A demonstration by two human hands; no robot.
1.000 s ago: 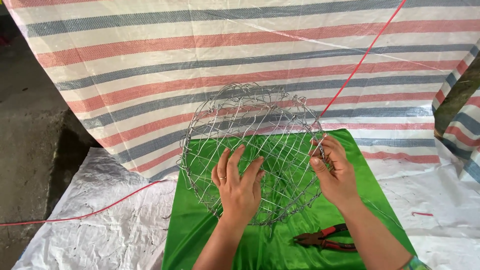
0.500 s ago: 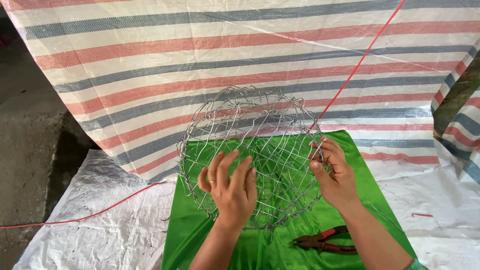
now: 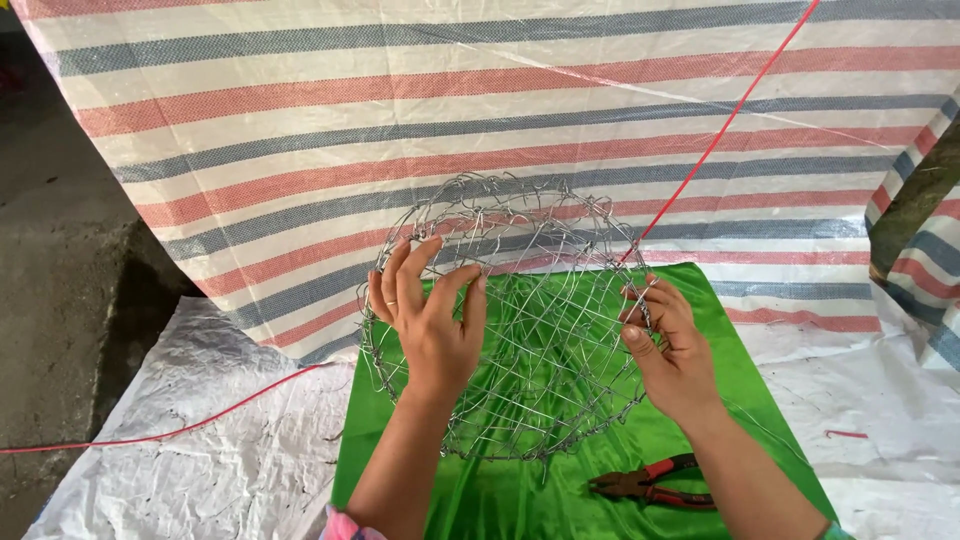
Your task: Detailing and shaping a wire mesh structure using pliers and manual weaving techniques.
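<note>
A round wire mesh basket (image 3: 540, 250) of silvery wire is held upright over a bright green cloth (image 3: 700, 420). My left hand (image 3: 428, 320) lies flat against its left side with the fingers spread and curled over the wires near the rim. My right hand (image 3: 672, 345) pinches the wire rim at the basket's right edge. The basket's bottom edge hangs just above the green cloth.
Red-handled pliers (image 3: 650, 482) lie on the green cloth near my right forearm. A striped red, grey and white tarp (image 3: 400, 90) hangs behind. A red cord (image 3: 730, 115) runs diagonally across it. White sheeting (image 3: 200, 440) covers the ground; bare concrete (image 3: 50, 250) is at left.
My left hand has slid upward along the basket's left side toward the rim. The basket has turned slightly. My right hand has kept its pinch on the right edge.
</note>
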